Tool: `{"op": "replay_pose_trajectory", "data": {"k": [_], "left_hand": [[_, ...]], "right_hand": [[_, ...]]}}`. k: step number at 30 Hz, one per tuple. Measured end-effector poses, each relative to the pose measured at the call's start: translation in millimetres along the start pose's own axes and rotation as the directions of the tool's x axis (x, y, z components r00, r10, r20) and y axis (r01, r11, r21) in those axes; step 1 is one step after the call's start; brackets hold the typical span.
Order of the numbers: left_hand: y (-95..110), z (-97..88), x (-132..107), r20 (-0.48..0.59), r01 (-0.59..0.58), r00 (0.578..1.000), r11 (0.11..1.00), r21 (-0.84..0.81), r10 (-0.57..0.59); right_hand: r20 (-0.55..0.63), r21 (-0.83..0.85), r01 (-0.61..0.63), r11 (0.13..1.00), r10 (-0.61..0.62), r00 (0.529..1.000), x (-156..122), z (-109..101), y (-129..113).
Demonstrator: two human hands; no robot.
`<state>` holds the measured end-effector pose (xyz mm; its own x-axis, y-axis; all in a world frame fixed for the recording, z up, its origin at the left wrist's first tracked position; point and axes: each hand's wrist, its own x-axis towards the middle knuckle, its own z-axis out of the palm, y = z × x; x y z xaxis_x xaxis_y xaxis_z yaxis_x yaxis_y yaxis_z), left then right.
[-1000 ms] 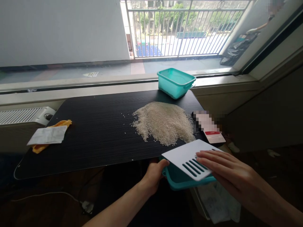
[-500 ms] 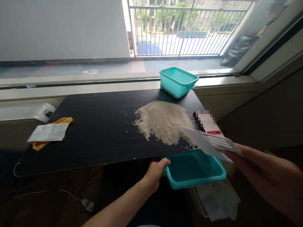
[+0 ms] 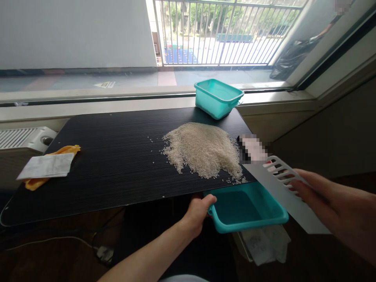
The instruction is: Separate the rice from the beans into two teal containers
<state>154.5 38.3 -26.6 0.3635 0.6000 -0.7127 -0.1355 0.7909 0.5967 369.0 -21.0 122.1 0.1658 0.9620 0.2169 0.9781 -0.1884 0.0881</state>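
while the left hand point(image 3: 199, 213) clasps the near tub point(image 3: 272, 209), the right hand point(image 3: 331, 199) seemingly pinches a scraper point(image 3: 282, 192).

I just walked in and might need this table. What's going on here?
A person's left hand grips a teal basin at the near edge of a dark table. The right hand holds a white slotted scraper by the basin's right side. A heap of pale grains lies on the table, with another basin behind it.

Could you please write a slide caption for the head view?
Left hand holding a teal tub, right hand a slotted white board, near a rice pile.
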Motion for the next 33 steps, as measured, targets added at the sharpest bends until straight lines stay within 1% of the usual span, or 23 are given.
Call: {"op": "replay_pose_trajectory", "data": {"k": [1, 2, 3, 6, 9, 12, 15, 17, 19, 23, 25, 27, 30, 33], "left_hand": [[0.2, -0.1, -0.1, -0.006, -0.005, 1.000, 1.000, 0.008, 0.005], [0.5, -0.2, -0.3, -0.011, -0.009, 1.000, 1.000, 0.010, 0.009], [0.8, -0.1, -0.6, -0.011, -0.012, 1.000, 1.000, 0.009, 0.012], [1.4, 0.4, -1.6, -0.021, -0.018, 1.000, 1.000, 0.003, 0.018], [0.9, 0.7, -2.2, -0.033, -0.007, 0.999, 1.000, -0.002, 0.007], [0.4, 0.6, -2.3, -0.033, 0.017, 0.999, 1.000, -0.011, -0.018], [0.8, 0.6, -3.3, -0.026, 0.013, 1.000, 1.000, -0.012, -0.014], [1.3, 0.7, -4.6, -0.010, 0.000, 1.000, 1.000, -0.014, -0.001], [1.9, 1.1, -6.1, 0.008, -0.004, 1.000, 1.000, -0.017, 0.004], [2.7, 2.5, -8.3, 0.008, -0.005, 1.000, 1.000, -0.025, 0.005], [3.2, 3.6, -8.7, -0.003, -0.010, 1.000, 0.999, -0.031, 0.010], [3.7, 4.5, -8.6, -0.009, -0.009, 1.000, 0.999, -0.036, 0.009], [3.9, 4.9, -7.9, -0.009, -0.001, 1.000, 1.000, -0.028, 0.001], [3.7, 3.9, -7.4, -0.012, -0.005, 1.000, 1.000, -0.005, 0.005]], "right_hand": [[0.044, -0.009, 0.067, 0.998, -0.067, 0.997, -1.1, 1.0, 0.3], [0.064, -0.014, 0.129, 0.991, -0.128, 0.990, -1.8, 1.8, -0.7], [0.058, -0.023, 0.172, 0.985, -0.170, 0.984, -2.1, 2.1, -2.5], [0.026, -0.052, 0.237, 0.970, -0.236, 0.971, -1.8, 1.4, -8.3], [0.052, -0.001, 0.316, 0.949, -0.316, 0.947, -4.7, 0.9, -8.0], [0.004, 0.067, 0.364, 0.929, -0.365, 0.931, -14.3, 2.4, -3.1], [-0.014, 0.147, 0.375, 0.915, -0.377, 0.926, -25.5, 3.9, 0.1], [-0.024, 0.173, 0.394, 0.903, -0.396, 0.918, -28.5, 3.6, 0.4], [-0.034, 0.157, 0.391, 0.907, -0.390, 0.920, -25.6, 2.6, 0.5], [0.001, 0.062, 0.287, 0.956, -0.287, 0.958, -8.9, 2.4, 2.7], [0.017, 0.028, 0.272, 0.962, -0.273, 0.962, -4.0, 4.7, 4.4], [0.013, 0.028, 0.278, 0.960, -0.278, 0.960, -5.9, 7.7, 5.3], [0.016, 0.108, 0.292, 0.950, -0.296, 0.955, -18.4, 9.7, 4.2], [0.019, 0.207, 0.338, 0.918, -0.349, 0.937, -29.7, 7.4, 2.1]]}}
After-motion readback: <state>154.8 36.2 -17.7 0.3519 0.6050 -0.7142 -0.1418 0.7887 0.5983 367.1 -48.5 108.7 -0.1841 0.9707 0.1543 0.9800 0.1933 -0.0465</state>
